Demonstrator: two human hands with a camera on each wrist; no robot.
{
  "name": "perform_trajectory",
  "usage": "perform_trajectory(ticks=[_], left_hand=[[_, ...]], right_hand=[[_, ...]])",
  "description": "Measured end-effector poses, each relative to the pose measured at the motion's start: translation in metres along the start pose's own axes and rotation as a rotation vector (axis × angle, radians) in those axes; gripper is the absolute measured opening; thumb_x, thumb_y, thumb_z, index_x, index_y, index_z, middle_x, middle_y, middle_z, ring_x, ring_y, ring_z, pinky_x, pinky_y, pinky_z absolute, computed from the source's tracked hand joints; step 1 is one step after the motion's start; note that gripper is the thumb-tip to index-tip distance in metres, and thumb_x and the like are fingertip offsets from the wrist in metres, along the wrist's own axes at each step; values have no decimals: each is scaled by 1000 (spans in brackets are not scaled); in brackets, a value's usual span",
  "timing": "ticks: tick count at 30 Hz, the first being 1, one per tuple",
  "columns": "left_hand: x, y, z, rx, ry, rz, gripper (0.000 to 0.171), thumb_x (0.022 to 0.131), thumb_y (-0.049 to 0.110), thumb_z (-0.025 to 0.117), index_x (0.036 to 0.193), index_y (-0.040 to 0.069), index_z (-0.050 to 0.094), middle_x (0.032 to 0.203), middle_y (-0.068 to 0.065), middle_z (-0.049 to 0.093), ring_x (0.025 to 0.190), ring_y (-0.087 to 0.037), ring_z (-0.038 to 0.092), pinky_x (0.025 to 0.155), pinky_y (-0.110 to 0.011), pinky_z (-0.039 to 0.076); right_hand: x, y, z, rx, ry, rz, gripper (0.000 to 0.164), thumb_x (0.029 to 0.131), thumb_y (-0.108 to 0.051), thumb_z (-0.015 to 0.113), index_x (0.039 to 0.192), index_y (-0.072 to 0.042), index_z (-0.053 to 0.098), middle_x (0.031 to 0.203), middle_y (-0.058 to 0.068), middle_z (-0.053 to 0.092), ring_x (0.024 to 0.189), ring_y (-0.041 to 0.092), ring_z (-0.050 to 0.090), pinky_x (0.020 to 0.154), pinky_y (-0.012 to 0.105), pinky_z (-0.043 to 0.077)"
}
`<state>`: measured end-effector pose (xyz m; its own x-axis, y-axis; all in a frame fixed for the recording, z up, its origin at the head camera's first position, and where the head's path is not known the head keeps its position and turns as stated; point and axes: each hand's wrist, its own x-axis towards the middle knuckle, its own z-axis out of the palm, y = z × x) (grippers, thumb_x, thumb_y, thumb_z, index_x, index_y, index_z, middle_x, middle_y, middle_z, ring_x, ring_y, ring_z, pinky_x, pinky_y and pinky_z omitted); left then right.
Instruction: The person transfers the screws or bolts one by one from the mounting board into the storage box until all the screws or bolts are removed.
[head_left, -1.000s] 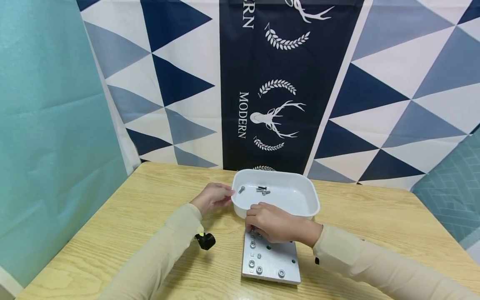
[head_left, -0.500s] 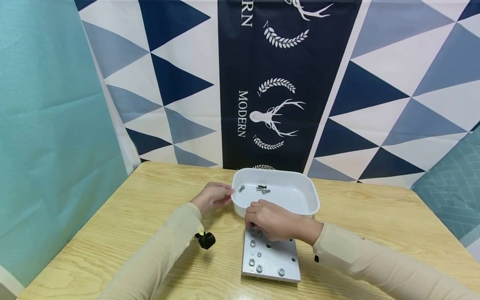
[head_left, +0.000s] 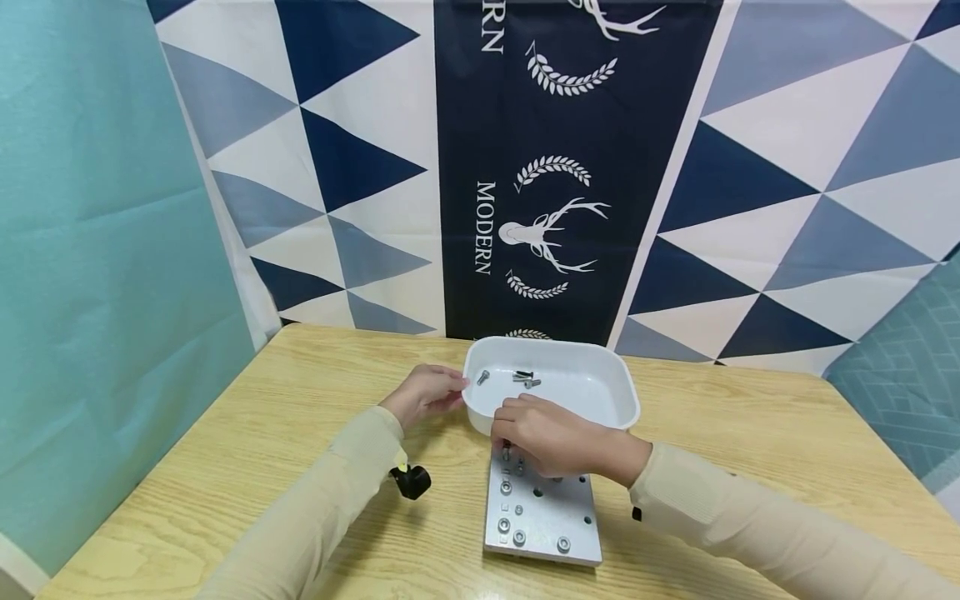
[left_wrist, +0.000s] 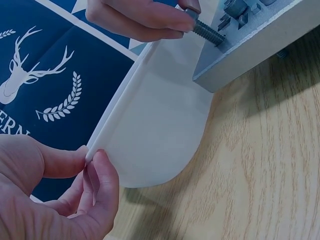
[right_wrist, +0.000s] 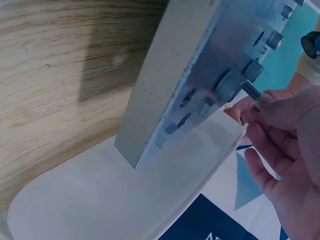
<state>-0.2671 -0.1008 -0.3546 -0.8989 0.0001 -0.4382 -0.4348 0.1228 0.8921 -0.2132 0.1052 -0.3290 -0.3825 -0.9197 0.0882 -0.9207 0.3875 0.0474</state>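
My left hand (head_left: 426,393) pinches the rim of the white plastic tray (head_left: 596,404) at its left end; in the left wrist view thumb and fingertips meet on the edge. Between the thumb and fingers of my right hand (head_left: 551,435) is a bolt (left_wrist: 207,32), its threaded shank angled down to the metal plate (head_left: 555,508). The tip is at the plate's face by the far left corner; whether it sits in a hole I cannot tell. Several socket-head bolts (head_left: 503,525) stand in the plate, and some holes (head_left: 537,492) are bare.
Inside the tray lie several loose bolts (head_left: 527,377), some silver and at least one black. The plate sits directly in front of the tray on the wooden table (head_left: 315,375). A patterned cloth (head_left: 360,167) hangs behind. A black wrist camera (head_left: 411,481) juts from my left sleeve.
My right hand shifts slightly away from me and up above the plate's far corner, still pinching the bolt. The left hand stays on the tray rim.
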Motion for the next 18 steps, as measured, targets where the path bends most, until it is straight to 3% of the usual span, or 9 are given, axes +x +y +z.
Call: perform_trajectory(ticks=[8, 18], left_hand=[[0, 1, 0, -7, -4, 2, 26, 93, 7, 61, 117, -2, 61, 106, -15, 63, 70, -10, 56, 59, -14, 50], [-2, 0, -1, -6, -4, 6, 27, 93, 7, 61, 118, -2, 61, 112, -19, 63, 70, -9, 56, 59, -13, 51]], right_hand=[[-1, 2, -5, -28, 38, -13, 16, 86, -9, 69, 99, -17, 65, 93, -8, 65, 92, 7, 57, 90, 28, 52], [-2, 6, -13, -40, 33, 11, 15, 84, -9, 71, 95, -18, 66, 90, -9, 63, 89, 8, 55, 90, 29, 52]])
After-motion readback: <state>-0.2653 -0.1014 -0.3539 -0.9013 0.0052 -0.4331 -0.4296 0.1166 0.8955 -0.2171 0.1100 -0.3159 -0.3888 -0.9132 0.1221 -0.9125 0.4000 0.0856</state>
